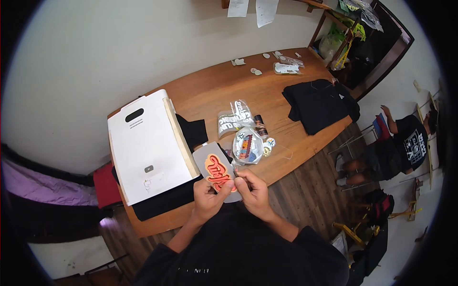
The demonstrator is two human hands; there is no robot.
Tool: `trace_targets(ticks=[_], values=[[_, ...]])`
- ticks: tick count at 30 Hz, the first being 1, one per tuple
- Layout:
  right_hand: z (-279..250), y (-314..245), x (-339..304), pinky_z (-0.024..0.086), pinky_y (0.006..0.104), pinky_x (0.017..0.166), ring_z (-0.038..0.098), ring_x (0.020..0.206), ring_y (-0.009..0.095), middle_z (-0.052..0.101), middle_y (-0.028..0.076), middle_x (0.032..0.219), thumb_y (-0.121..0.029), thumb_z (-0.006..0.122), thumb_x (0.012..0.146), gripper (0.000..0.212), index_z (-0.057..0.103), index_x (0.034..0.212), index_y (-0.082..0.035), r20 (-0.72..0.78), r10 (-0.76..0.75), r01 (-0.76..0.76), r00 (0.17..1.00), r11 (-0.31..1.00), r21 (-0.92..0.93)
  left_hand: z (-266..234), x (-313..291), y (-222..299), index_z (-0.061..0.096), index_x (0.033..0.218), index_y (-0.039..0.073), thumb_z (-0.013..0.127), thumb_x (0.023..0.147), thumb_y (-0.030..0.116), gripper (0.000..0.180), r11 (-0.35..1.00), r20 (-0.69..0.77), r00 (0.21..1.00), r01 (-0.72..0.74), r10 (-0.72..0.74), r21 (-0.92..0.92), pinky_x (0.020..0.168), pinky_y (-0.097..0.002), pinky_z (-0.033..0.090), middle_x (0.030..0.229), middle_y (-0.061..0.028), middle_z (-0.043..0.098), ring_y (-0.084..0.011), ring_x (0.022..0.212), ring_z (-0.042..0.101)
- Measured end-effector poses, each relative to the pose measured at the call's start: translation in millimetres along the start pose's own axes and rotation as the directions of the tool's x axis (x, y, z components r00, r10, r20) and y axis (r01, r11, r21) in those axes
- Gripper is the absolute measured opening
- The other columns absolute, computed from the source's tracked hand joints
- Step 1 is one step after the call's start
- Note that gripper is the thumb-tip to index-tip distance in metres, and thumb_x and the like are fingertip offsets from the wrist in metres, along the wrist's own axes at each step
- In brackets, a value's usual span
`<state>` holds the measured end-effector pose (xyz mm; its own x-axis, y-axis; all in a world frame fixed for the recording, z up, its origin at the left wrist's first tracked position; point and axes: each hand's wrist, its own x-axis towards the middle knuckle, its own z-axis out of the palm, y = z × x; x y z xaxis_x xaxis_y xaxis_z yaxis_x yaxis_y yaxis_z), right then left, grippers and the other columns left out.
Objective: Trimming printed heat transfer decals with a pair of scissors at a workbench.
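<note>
My left hand [208, 200] and my right hand [254, 191] are close together at the table's near edge. Between their thumbs and fingers they pinch a grey sheet [200, 155] that carries a decal of red script lettering [217, 172] with an orange border. Both thumbs press on the decal's lower part, and the fingers behind the sheet are hidden. Just beyond my hands is a clear plastic bag [256, 153] with colourful stickers in it. Round stickers [268, 147] lie beside the bag. A dark cylindrical container [260, 127] and a clear film with white lettering [229, 123] lie behind it.
A large white panel [143, 157] with a dark oval slot covers the wooden table's [200, 78] left side, over black cloth [164, 202]. Folded black garments [317, 105] lie right. Small white cutouts [286, 68] are at the back. Another person [405, 143] is at the far right.
</note>
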<state>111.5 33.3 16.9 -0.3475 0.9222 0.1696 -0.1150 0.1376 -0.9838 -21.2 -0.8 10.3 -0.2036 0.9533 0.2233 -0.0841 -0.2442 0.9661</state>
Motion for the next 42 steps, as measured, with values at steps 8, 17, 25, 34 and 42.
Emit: trace_targets(ticks=[8, 17, 25, 34, 42], values=[[4, 0, -5, 0.037, 0.016, 0.058, 0.047, 0.066, 0.002, 0.052, -0.002, 0.077, -0.011, 0.05, 0.093, 0.016, 0.055, 0.098, 0.004, 0.015, 0.01, -0.01, 1.0, 1.0, 0.014, -4, -8, 0, 0.062, 0.086, -0.003, 0.063, 0.085, 0.007, 0.01, 1.0, 0.015, 1.0, 0.005, -0.005, 0.001, 0.054, -0.0176, 0.041, 0.075, -0.0014, 0.063, -0.0024, 0.064, 0.052], [10, 1, -2, 0.043, 0.0184, 0.06, 0.052, 0.071, 0.003, 0.055, 0.002, 0.08, -0.008, 0.052, 0.091, 0.016, 0.055, 0.098, 0.007, 0.02, 0.052, -0.053, 0.998, 0.997, 0.051, -11, -21, -3, 0.064, 0.089, -0.003, 0.064, 0.084, 0.006, 0.011, 0.996, 0.048, 0.995, 0.084, -0.085, 0.032, 0.056, -0.018, 0.043, 0.076, -0.0026, 0.065, -0.0022, 0.067, 0.054], [13, 12, -1, 0.036, 0.0162, 0.06, 0.043, 0.067, 0.001, 0.05, -0.003, 0.077, -0.011, 0.051, 0.093, 0.015, 0.051, 0.1, 0.001, 0.046, 0.142, -0.149, 0.989, 0.945, 0.292, -23, -33, 0, 0.064, 0.089, -0.003, 0.064, 0.084, 0.006, 0.01, 0.995, -0.013, 0.995, 0.101, -0.101, -0.026, 0.056, -0.0188, 0.044, 0.076, -0.0027, 0.065, -0.0032, 0.067, 0.055], [32, 8, -9, 0.042, 0.0196, 0.068, 0.051, 0.077, 0.005, 0.056, 0.003, 0.082, -0.009, 0.056, 0.089, 0.019, 0.053, 0.101, 0.006, 0.112, 0.072, -0.081, 0.991, 0.994, 0.079, -41, -31, 3, 0.064, 0.09, -0.003, 0.063, 0.084, 0.006, 0.011, 0.994, 0.025, 0.995, 0.102, -0.102, -0.03, 0.06, -0.0196, 0.045, 0.08, -0.0035, 0.065, -0.0043, 0.07, 0.056], [45, 9, -15, 0.041, 0.0189, 0.064, 0.049, 0.072, 0.004, 0.056, 0.004, 0.079, -0.008, 0.055, 0.089, 0.018, 0.053, 0.1, 0.006, 0.036, 0.044, -0.044, 0.998, 0.999, 0.022, -53, -29, -3, 0.064, 0.09, -0.003, 0.063, 0.084, 0.006, 0.011, 0.993, 0.118, 0.987, 0.116, -0.112, -0.033, 0.06, -0.0197, 0.046, 0.08, -0.004, 0.065, -0.0044, 0.07, 0.056]])
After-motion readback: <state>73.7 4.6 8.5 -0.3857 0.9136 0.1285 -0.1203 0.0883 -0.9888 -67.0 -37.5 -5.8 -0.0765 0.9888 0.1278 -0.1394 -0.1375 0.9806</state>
